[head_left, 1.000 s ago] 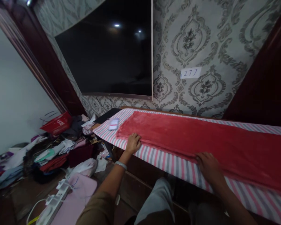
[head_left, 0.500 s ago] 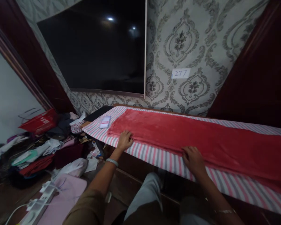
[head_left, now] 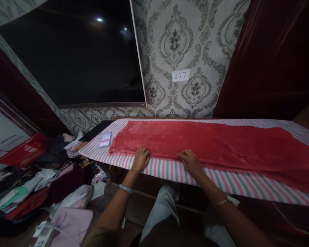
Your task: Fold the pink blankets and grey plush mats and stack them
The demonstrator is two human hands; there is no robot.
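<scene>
A long red plush cloth (head_left: 170, 139), folded with its layered edge toward me, lies along an ironing board (head_left: 167, 169) with a pink, grey and white striped cover. My left hand (head_left: 141, 158) is at the cloth's near edge toward its left end, fingers curled down on the fabric. To its right, my right hand (head_left: 191, 162) has thumb and fingers drawn together on the same edge. Both appear to pinch the cloth, though the fingertips are partly hidden. A small pixelated card (head_left: 105, 139) rests on the cover beside the cloth's left end.
A wall-mounted television (head_left: 77, 55) and patterned wallpaper stand behind the board. Clothes (head_left: 33, 192) are heaped on the floor at left with a red bag (head_left: 24, 150). A white power strip (head_left: 44, 234) lies on a pink pad (head_left: 73, 219) at lower left.
My view has turned rightward. My right hand has shifted left along the cloth's edge and my left hand a little right, so they are closer together. The cloth stays on the board.
</scene>
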